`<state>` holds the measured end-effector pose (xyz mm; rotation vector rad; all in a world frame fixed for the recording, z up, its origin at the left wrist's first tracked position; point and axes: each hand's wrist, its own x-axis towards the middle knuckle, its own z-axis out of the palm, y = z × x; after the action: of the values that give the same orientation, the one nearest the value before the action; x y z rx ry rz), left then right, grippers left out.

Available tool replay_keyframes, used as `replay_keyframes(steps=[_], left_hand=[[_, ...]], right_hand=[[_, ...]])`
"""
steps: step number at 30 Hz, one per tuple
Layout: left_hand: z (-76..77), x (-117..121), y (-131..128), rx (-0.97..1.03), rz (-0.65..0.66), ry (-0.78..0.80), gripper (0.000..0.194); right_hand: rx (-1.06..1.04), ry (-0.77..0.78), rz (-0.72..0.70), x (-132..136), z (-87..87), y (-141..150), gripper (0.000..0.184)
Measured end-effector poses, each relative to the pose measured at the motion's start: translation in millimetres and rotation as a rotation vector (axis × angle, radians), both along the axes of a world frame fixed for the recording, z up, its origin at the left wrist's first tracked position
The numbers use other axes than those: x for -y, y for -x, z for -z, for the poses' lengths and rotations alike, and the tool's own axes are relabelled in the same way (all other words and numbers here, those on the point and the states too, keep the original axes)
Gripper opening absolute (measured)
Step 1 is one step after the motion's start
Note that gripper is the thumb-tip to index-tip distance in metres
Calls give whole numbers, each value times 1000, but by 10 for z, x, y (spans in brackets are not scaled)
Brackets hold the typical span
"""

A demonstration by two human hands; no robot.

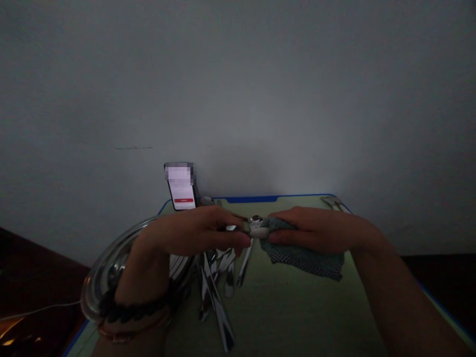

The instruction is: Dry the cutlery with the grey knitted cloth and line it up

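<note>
My left hand (203, 232) is closed, thumb and fingers pinching one end of a utensil with a pale handle (259, 232). Which kind of utensil it is, I cannot tell, as my fingers cover much of it. Opposite, my right hand (316, 229) is closed on a grey-green cloth (307, 258) with a checked edge, pressed against the handle's other end. Just behind the handle shows a shiny rounded spoon bowl (256, 220). Below my left hand lies a loose pile of metal cutlery (215, 297), with knife-like and spoon-like pieces crossing each other.
A round shiny metal tray (91, 292) stands at the left, partly behind my left forearm. A lit phone (181, 191) leans against the wall at the back. Fork-like pieces (332, 202) lie at the back right corner of the pale green, blue-edged table (290, 317).
</note>
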<state>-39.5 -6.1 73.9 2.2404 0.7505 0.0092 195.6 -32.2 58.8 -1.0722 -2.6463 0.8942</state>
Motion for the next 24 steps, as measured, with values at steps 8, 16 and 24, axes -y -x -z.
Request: replay_keyframes(steps=[8,16,24], left_hand=[[-52,3,189,12,-118,3,30],[-56,-36,115,-67,-275,-271,45],[71,-121,-206,0,-162,-281,44]], right_hand=[[40,-39,114,-33,35,-94,38],[75,-34,250,-154,174,-148,44],[-190,-314,273,125,378,206,30]])
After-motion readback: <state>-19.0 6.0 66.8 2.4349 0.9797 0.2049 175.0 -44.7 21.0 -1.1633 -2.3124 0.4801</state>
